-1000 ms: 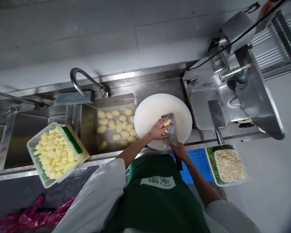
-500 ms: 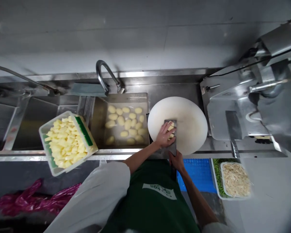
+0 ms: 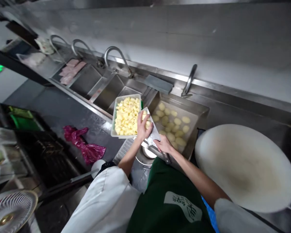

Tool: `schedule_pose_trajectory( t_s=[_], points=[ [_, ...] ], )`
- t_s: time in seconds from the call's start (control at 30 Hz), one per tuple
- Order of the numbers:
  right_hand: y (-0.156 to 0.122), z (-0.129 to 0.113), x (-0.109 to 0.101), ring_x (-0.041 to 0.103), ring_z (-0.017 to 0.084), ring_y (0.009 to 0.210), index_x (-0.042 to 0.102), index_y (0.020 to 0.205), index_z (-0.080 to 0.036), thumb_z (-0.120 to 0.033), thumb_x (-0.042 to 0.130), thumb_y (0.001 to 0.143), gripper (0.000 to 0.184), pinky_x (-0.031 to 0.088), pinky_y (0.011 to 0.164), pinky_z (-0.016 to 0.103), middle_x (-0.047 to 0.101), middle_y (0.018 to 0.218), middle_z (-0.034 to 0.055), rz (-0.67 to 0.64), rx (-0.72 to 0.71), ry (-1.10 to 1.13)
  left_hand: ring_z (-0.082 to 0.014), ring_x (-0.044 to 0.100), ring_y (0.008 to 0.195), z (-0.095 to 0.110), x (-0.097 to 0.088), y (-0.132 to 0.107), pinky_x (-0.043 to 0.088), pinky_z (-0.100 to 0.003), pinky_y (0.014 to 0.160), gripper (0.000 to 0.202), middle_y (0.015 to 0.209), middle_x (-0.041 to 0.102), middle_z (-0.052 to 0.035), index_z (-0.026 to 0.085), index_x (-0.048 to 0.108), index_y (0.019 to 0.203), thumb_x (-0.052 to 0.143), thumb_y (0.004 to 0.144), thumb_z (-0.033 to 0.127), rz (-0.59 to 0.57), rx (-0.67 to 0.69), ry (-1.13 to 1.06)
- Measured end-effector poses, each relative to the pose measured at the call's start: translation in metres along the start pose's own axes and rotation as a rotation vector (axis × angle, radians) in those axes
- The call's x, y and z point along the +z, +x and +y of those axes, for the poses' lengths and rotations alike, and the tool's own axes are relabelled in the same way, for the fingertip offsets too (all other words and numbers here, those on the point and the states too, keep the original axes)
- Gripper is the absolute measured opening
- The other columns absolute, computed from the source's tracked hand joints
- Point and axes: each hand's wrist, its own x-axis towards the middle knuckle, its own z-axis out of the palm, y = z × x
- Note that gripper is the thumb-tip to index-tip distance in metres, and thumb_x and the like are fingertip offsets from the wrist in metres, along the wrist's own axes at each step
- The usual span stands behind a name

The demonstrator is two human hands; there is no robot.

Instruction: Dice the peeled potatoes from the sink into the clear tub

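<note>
My right hand [image 3: 164, 144] is closed round the handle of a cleaver [image 3: 152, 130], whose flat blade carries cut potato pieces [image 3: 147, 123]. The blade reaches over the near right corner of a clear plastic tub [image 3: 114, 113] filled with yellow potato chunks. My left hand [image 3: 143, 125] is cupped over the pieces on the blade, pressing them against it. The round white cutting board [image 3: 242, 165] lies to the right with nothing on it.
Whole peeled potatoes [image 3: 174, 124] soak in a steel sink [image 3: 201, 110] beyond the cleaver. More sinks and taps [image 3: 116, 55] run off to the left. A pink plastic bag [image 3: 86, 145] lies on the dark floor. A fan [image 3: 9, 210] stands at the bottom left.
Both hands lifted the cleaver with the cut potato off the white board and carried it left to the tub. The camera swung left with them.
</note>
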Motion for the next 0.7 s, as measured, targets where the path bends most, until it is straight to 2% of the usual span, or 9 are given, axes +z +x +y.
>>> schedule_pose_trajectory(
  t_s=[0.07, 0.17, 0.23, 0.3, 0.37, 0.47, 0.6, 0.7],
  points=[
    [0.03, -0.025, 0.023, 0.045, 0.01, 0.031, 0.042, 0.076, -0.024, -0.03, 0.056, 0.081, 0.017, 0.033, 0.034, 0.018, 0.045, 0.039, -0.0108, -0.043, 0.027, -0.041, -0.032, 0.023, 0.149, -0.044, -0.024, 0.004, 0.025, -0.051, 0.123, 0.051, 0.16, 0.024, -0.0109, 0.022, 0.054, 0.138, 0.053, 0.095, 0.049, 0.087, -0.101, 0.029],
    [0.052, -0.041, 0.04, 0.045, 0.01, 0.031, 0.043, 0.076, -0.024, -0.029, 0.057, 0.081, 0.015, 0.031, 0.033, 0.019, 0.045, 0.039, -0.0104, -0.022, 0.056, -0.099, -0.03, 0.028, 0.147, -0.106, -0.039, 0.005, 0.027, -0.049, 0.122, 0.055, 0.157, 0.028, -0.0145, 0.018, 0.052, 0.137, 0.049, 0.096, 0.054, 0.179, -0.255, 0.057],
    [0.051, -0.036, 0.036, 0.045, 0.01, 0.03, 0.043, 0.075, -0.024, -0.032, 0.057, 0.081, 0.017, 0.031, 0.033, 0.019, 0.045, 0.038, -0.0098, 0.026, 0.056, -0.118, -0.0326, 0.026, 0.147, -0.138, -0.04, 0.005, 0.022, -0.054, 0.122, 0.06, 0.157, 0.029, -0.0173, 0.014, 0.05, 0.137, 0.048, 0.096, 0.057, 0.174, -0.292, 0.112],
    [0.041, -0.023, 0.02, 0.045, 0.011, 0.03, 0.042, 0.073, -0.025, -0.038, 0.057, 0.081, 0.022, 0.031, 0.033, 0.02, 0.046, 0.038, -0.0089, 0.083, 0.059, -0.126, -0.0365, 0.017, 0.15, -0.159, -0.039, 0.01, 0.016, -0.06, 0.122, 0.064, 0.16, 0.024, -0.0171, 0.014, 0.048, 0.14, 0.05, 0.095, 0.058, 0.11, -0.284, 0.218],
    [0.02, -0.007, -0.004, 0.045, 0.012, 0.03, 0.042, 0.072, -0.025, -0.044, 0.056, 0.082, 0.026, 0.032, 0.034, 0.022, 0.047, 0.038, -0.0078, 0.154, 0.076, -0.15, -0.0382, 0.008, 0.151, -0.171, -0.038, 0.022, 0.015, -0.062, 0.12, 0.065, 0.163, 0.017, -0.0139, 0.016, 0.043, 0.146, 0.047, 0.096, 0.058, 0.022, -0.291, 0.355],
    [-0.025, 0.015, -0.044, 0.047, 0.013, 0.032, 0.043, 0.068, -0.025, -0.051, 0.054, 0.082, 0.032, 0.037, 0.039, 0.024, 0.048, 0.038, -0.0063, 0.289, 0.129, -0.212, -0.0377, 0.005, 0.152, -0.182, -0.039, 0.054, 0.019, -0.062, 0.118, 0.064, 0.164, 0.017, -0.0103, 0.02, 0.038, 0.151, 0.041, 0.098, 0.055, -0.124, -0.345, 0.515],
    [-0.095, 0.046, -0.088, 0.053, 0.017, 0.039, 0.046, 0.063, -0.025, -0.06, 0.056, 0.078, 0.04, 0.044, 0.046, 0.028, 0.054, 0.041, -0.002, 0.479, 0.275, -0.3, -0.0332, 0.011, 0.151, -0.205, -0.037, 0.104, 0.007, -0.062, 0.121, 0.057, 0.158, 0.034, -0.0106, 0.017, 0.042, 0.149, 0.038, 0.1, 0.047, -0.296, -0.303, 0.558],
    [-0.143, 0.069, -0.112, 0.056, 0.02, 0.042, 0.048, 0.059, -0.026, -0.063, 0.056, 0.075, 0.041, 0.046, 0.048, 0.031, 0.057, 0.043, 0.0015, 0.63, 0.472, -0.348, -0.0332, 0.017, 0.149, -0.222, -0.034, 0.13, 0.007, -0.063, 0.12, 0.051, 0.154, 0.04, -0.0126, 0.015, 0.047, 0.144, 0.034, 0.102, 0.041, -0.319, -0.26, 0.553]
  ],
)
